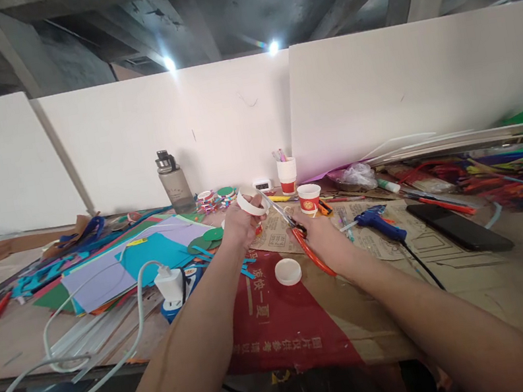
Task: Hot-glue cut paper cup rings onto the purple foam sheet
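Note:
My left hand (pixel 239 225) holds a white paper ring (pixel 250 202), a strip cut from a cup rim, above the table. My right hand (pixel 311 231) grips red-handled scissors (pixel 312 256), whose blades (pixel 275 210) point up-left and reach the ring. A white round disc (pixel 288 272) lies on the red paper sheet (pixel 283 326) just below my hands. A red-and-white paper cup (pixel 310 199) stands right behind the scissors.
A grey water bottle (pixel 175 183), a cup with pens (pixel 287 175), a blue glue gun (pixel 377 222) with its cord, a black phone (pixel 457 227), a white charger (pixel 170 285) with cable, coloured paper sheets (pixel 117 267) at left, pipe cleaners (pixel 513 170) at right.

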Demonstrator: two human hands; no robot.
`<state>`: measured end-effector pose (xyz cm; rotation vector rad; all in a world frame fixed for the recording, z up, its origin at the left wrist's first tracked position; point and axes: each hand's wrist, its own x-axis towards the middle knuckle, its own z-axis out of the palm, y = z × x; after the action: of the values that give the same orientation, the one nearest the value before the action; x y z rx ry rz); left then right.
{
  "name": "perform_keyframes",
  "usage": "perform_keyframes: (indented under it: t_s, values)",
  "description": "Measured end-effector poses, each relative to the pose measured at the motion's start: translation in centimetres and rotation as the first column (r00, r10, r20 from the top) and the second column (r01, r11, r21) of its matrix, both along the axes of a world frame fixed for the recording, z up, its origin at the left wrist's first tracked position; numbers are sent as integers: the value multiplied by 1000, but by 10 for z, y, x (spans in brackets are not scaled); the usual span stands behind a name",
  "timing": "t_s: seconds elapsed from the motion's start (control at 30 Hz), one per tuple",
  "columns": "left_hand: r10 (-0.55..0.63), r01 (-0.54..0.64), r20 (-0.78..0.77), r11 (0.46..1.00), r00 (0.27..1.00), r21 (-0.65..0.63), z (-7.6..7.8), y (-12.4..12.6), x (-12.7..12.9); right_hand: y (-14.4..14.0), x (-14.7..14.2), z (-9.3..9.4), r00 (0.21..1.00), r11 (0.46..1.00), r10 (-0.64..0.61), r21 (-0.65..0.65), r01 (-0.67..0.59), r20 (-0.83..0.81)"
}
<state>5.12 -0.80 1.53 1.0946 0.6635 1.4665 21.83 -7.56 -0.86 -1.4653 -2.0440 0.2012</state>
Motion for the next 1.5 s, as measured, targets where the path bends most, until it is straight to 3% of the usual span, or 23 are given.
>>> perform_keyframes:
  t_s: [0.17,0.4,0.6,1.07,1.17,1.33,1.5]
  values:
    - [-38,38,-16,999,999,9,0,0,-1,1,-1,1,999,1000,-24,-1,24,26]
    - [139,-143,35,982,990,120,0,-1,-1,-1,-1,1,999,1000,-13,0,13,37]
    - [69,-65,-59,996,996,68,-3,1,2,-4,-1,6,998,999,-3,39,0,56]
    - [-55,59,-92,997,994,45,0,5,-6,-2,0,7,990,998,-60,5,60,124]
    - [-34,39,-89,998,995,52,2,3,-6,-2,0,6,989,998,-66,-1,67,129]
    - [101,-95,-41,987,994,130,4,-1,-4,-2,0,6,989,998,-70,5,70,129]
    - [1,9,-86,993,996,116,-2,1,-1,-4,1,7,995,998,-27,51,22,96]
